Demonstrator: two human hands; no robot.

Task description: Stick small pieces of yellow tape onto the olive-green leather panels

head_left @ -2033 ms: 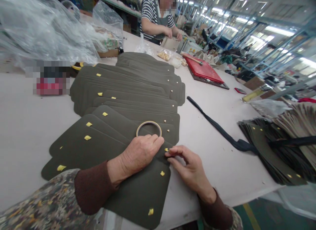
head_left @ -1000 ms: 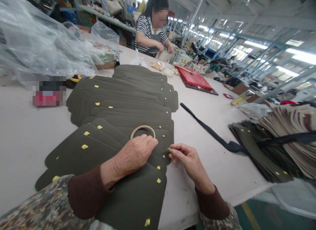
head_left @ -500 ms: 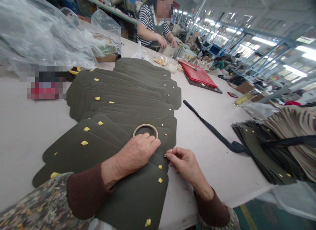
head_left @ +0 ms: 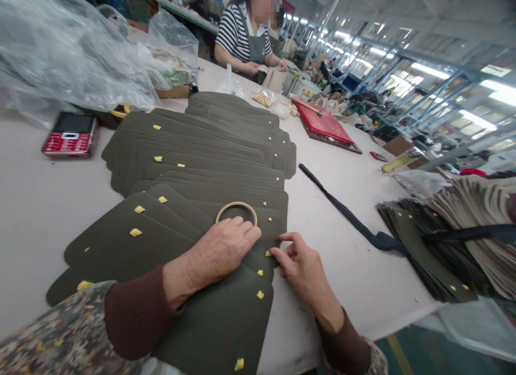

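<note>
My left hand (head_left: 220, 246) is closed on a roll of yellow tape (head_left: 237, 204), which stands out above its fingers over the overlapping dark green panels (head_left: 213, 316). To its right, my right hand (head_left: 300, 265) has its thumb at a small yellow tape piece (head_left: 269, 253) by the panels' right edge; its index finger is raised away from the thumb. Two more yellow pieces (head_left: 260, 294) lie just below. Small metal studs (head_left: 270, 220) show along the panels' right side, and other yellow bits dot the left side.
A red phone (head_left: 70, 136) and plastic sheeting (head_left: 80, 58) are at the left. Black strap (head_left: 342, 206) runs right to stacked panels (head_left: 427, 257). Beyond are a red board (head_left: 322, 120), a bag of gold parts (head_left: 264, 98) and a person in stripes (head_left: 242, 36).
My right index finger has lifted off the thumb, opening the pinch at the yellow piece. My left hand stays nearly still. The person behind has shifted slightly left.
</note>
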